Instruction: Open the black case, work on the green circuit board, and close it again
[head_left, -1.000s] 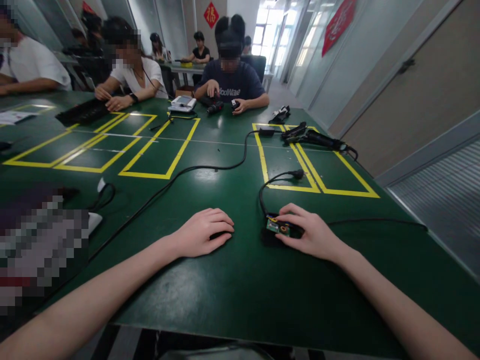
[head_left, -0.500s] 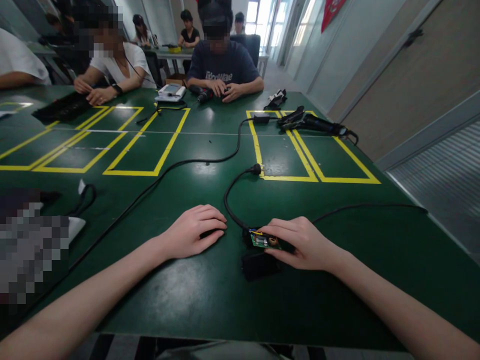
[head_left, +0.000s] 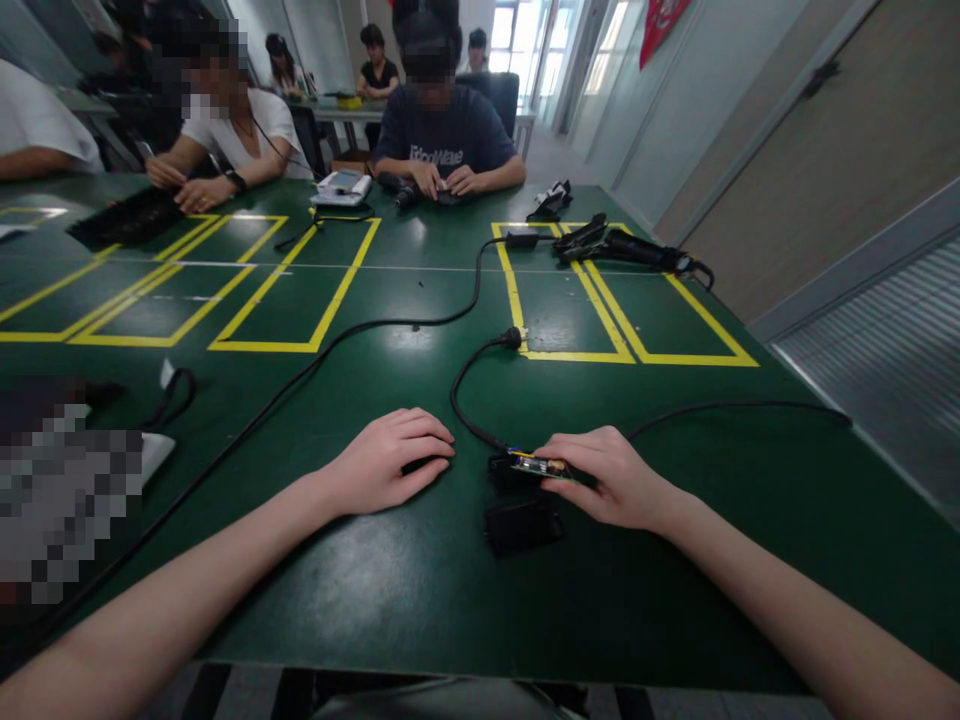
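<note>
My right hand [head_left: 611, 478] pinches a small green circuit board [head_left: 540, 466] between thumb and fingers. Coloured wires at the board's left end lead to a short black cord [head_left: 459, 400] with a plug [head_left: 513, 338] on it. Beneath the board is a black plastic housing piece [head_left: 501, 472], partly hidden. A second black housing piece [head_left: 523, 526] lies on the table just nearer to me. My left hand [head_left: 397, 458] rests palm down on the table, fingers stretched out and holding nothing, left of the board.
A long black cable [head_left: 367, 325] crosses the green table [head_left: 360, 590]. Yellow tape rectangles [head_left: 634, 355] mark its surface. A black tool [head_left: 637, 248] lies at the far right. Across the table, one person [head_left: 450, 130] handles a small part; another [head_left: 240, 130] works over a black tray [head_left: 124, 215].
My right hand has lifted and tilted the circuit board, moving slightly away from me. More of both black housing pieces shows now. The left hand has stayed in place.
</note>
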